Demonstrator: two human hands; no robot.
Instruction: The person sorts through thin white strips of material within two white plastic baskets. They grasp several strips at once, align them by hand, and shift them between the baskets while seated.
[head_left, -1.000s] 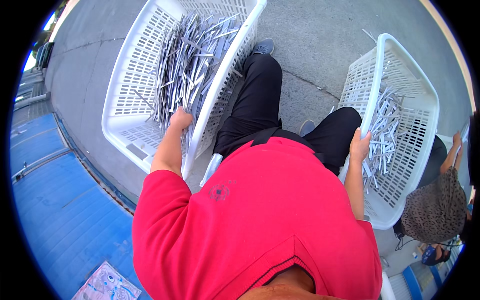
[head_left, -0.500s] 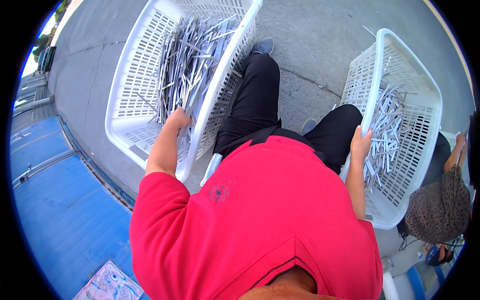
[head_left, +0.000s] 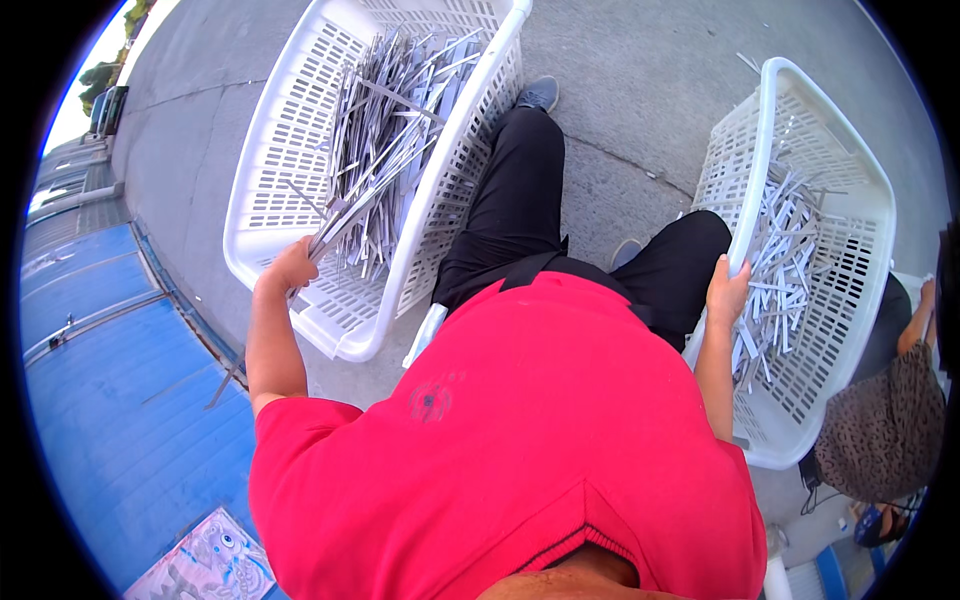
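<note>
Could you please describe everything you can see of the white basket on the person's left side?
The left basket is a white, rectangular plastic crate with slotted walls and a rolled rim. It rests tilted on the grey pavement, beside the person's left leg. Inside lies a loose pile of long, thin grey metal strips, mostly running lengthwise, with its near end bare. The left hand reaches over the near rim and grips a bundle of those strips; whether the fingers also touch the basket cannot be told.
</note>
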